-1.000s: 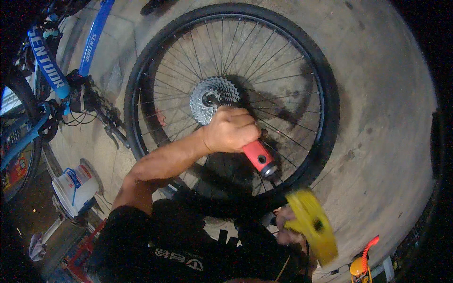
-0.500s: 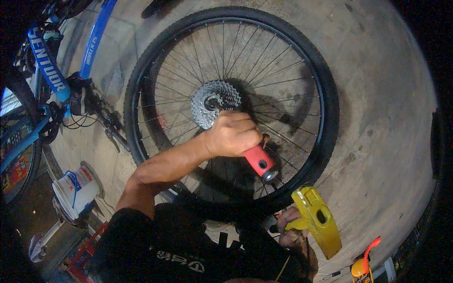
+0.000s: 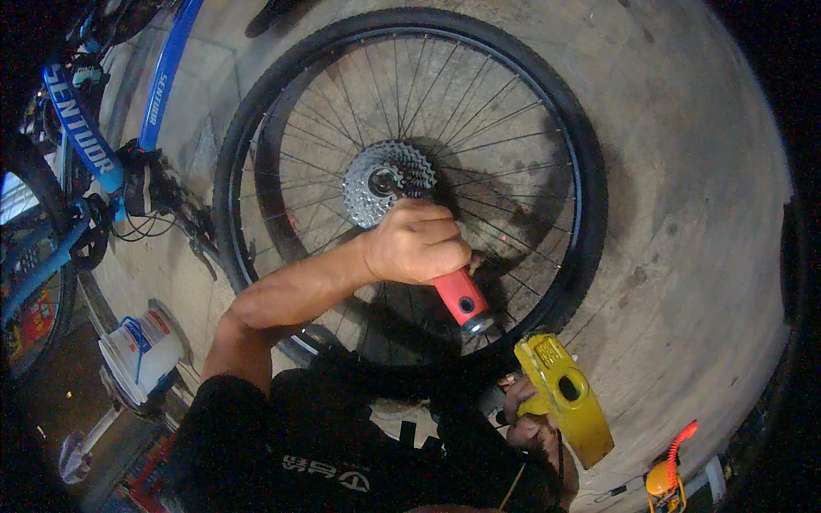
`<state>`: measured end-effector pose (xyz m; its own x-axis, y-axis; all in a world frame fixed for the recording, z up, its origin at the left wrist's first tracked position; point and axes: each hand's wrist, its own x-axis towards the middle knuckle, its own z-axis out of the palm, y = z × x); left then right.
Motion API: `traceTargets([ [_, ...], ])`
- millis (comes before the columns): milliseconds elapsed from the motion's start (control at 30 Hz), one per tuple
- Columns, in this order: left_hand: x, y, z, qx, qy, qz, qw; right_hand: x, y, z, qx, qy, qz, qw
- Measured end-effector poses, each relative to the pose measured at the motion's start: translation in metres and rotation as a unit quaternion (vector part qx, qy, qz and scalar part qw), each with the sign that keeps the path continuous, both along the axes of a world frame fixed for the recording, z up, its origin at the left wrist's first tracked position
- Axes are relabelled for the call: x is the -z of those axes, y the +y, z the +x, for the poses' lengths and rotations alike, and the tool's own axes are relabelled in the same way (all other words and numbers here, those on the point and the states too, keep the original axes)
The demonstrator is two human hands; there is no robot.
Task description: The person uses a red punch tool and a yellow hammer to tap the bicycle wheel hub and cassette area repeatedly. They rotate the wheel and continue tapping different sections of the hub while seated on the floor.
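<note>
A bicycle wheel (image 3: 590,171) with a black tire lies before me, its silver cassette (image 3: 368,192) facing up. My left hand (image 3: 421,244) is closed around a red-handled tool (image 3: 460,299) that ends in a metal cap with a dark round hole in its side. The tool's other end is hidden under my hand, by the cassette. At the lower right, beside the tire, my right hand (image 3: 532,427) grips a yellow hammer (image 3: 590,427). Its long head has an oval opening and points away from the red tool's cap.
A blue bicycle frame (image 3: 90,141) stands at the left. A white bucket (image 3: 158,359) with a blue handle is below it. An orange item with a coiled red hose (image 3: 680,445) lies at the lower right. Concrete floor (image 3: 684,214) extends to the right of the wheel.
The wheel, left hand and red tool sit slightly further left in view. The hammer has shifted a little left and turned slightly. Both hands keep their hold.
</note>
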<state>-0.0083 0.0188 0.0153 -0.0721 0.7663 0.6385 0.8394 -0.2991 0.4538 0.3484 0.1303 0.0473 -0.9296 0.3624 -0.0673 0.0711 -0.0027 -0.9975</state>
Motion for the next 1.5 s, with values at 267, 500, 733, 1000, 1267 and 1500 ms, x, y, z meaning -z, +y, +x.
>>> traceTargets([
  [267,0.001,0.002,0.0,0.021,-0.018,0.017,0.999,0.001,0.003,-0.006,0.004,-0.024,-0.001,1.0],
  [500,-0.001,-0.002,0.002,0.042,-0.039,0.03,0.998,-0.007,0.011,-0.009,0.015,-0.073,0.016,0.997],
  [733,-0.042,-0.043,0.029,0.113,-0.18,0.009,0.977,0.008,0.047,-0.005,0.278,-0.286,0.232,0.887],
  [1000,-0.082,-0.176,0.011,-0.188,-0.214,-0.206,0.936,0.15,0.105,0.048,0.356,-0.336,0.409,0.77],
  [1267,-0.053,-0.306,0.014,-0.618,-0.337,-0.146,0.695,0.17,0.106,0.083,0.325,-0.309,0.578,0.682],
  [1500,0.012,-0.344,0.052,-0.652,-0.468,-0.174,0.571,0.146,0.074,-0.017,0.29,-0.265,0.158,0.906],
])
